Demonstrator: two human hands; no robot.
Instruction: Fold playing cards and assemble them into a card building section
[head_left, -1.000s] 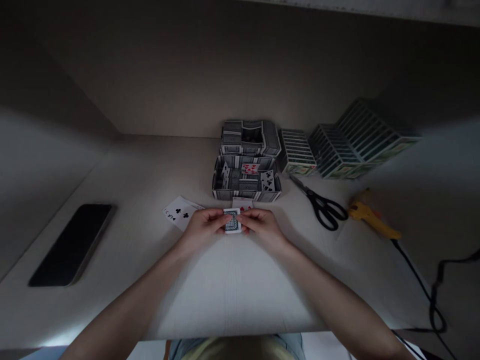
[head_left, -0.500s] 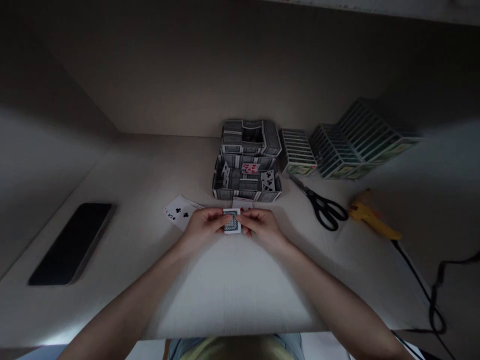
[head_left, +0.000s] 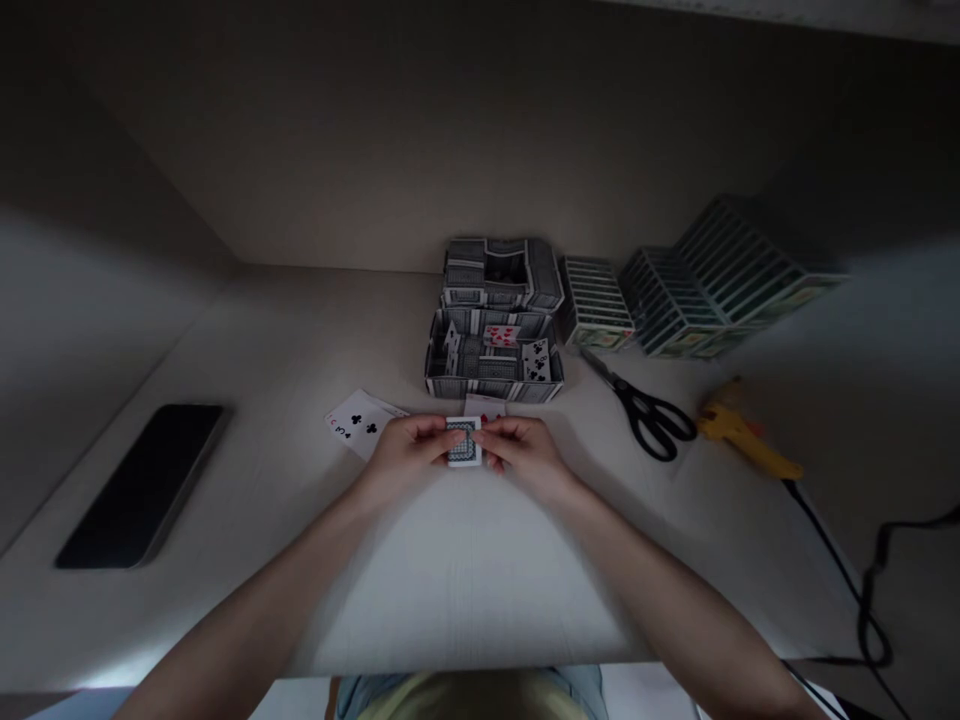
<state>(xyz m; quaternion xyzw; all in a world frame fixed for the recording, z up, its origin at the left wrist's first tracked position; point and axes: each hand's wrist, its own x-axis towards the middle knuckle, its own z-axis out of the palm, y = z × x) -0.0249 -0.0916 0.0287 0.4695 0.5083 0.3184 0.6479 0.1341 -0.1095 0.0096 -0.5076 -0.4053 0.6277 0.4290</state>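
Note:
Between my two hands is a playing card with its patterned back turned up; whether it is one card or a few pressed together I cannot tell. My left hand pinches its left edge, thumb on top. At its right edge, my right hand grips it the same way. Loose playing cards, a three of clubs on top, lie face up just left of my left hand. Another face-up card with red marks is partly hidden behind my hands. Beyond it stands an open box made of cards.
Behind the open box is another card-built box with an opening. Several stacked card boxes stand to its right. Black-handled scissors and a yellow glue gun with a cord lie at right. A black phone lies at left.

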